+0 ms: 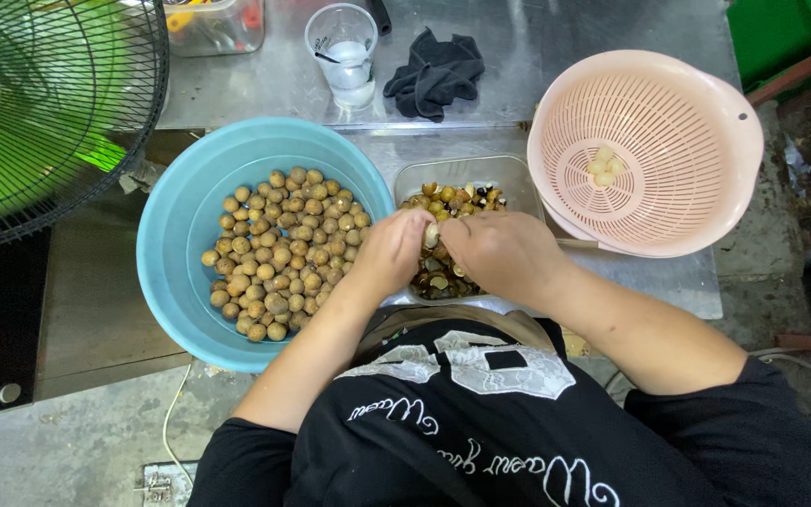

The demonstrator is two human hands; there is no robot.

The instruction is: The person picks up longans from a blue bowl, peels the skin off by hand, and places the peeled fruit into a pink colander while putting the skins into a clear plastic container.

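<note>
A basin (180, 235) of round fruits (283, 249) sits at the left of the desk (556, 56). Just right of it stands a small tray (466, 174) of shells, and right of that a colander (645, 150) with a few peeled pieces (604, 164) in it. Both hands, left hand (391, 249) and right hand (499, 249), meet over the tray, pinching what may be one fruit (432, 233). Behind lie a cup (344, 52) and a cloth (436, 70); a fan (39, 113) stands far left.
</note>
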